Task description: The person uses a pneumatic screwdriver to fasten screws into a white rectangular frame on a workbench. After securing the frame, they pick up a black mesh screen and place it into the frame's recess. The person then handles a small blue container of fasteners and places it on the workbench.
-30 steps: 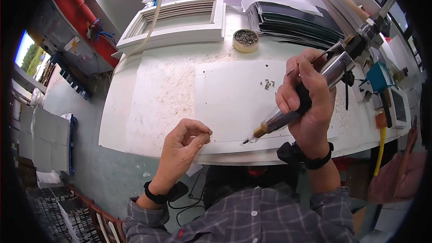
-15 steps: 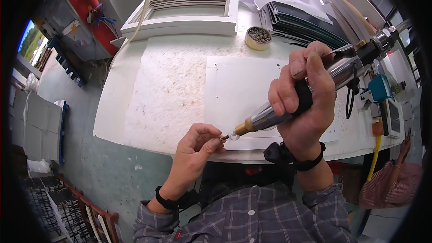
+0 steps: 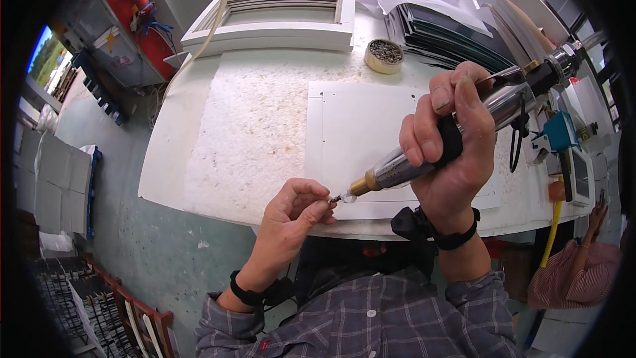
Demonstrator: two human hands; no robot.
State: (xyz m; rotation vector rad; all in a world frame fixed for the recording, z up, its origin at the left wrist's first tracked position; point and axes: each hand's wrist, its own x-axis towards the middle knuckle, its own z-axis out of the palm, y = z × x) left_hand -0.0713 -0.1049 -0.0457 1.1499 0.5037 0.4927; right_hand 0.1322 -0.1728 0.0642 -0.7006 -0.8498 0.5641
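Note:
In my right hand [image 3: 457,132], fingers wrapped round its black grip, is an air screwdriver [image 3: 401,167] with a silver body and brass nose. It tilts down to the left, its tip close to my left fingertips. My left hand [image 3: 295,212] pinches a small dark screw [image 3: 334,199] at that tip; the fingers partly cover it. Below the tool lies a white panel [image 3: 358,119] with small holes along its edges, near the table's front edge. A round tub of screws [image 3: 383,57] stands beyond the panel.
A white louvred frame [image 3: 271,20] lies at the back left of the padded table [image 3: 238,119]. Dark panels [image 3: 450,33] are stacked at the back right under white sheets. A pale hose [image 3: 215,23] hangs at the left. Another person's arm and striped sleeve [image 3: 589,272] show at the right.
Hardly anything differs. The view has shifted slightly, and both hands keep the screw and the screwdriver tip together.

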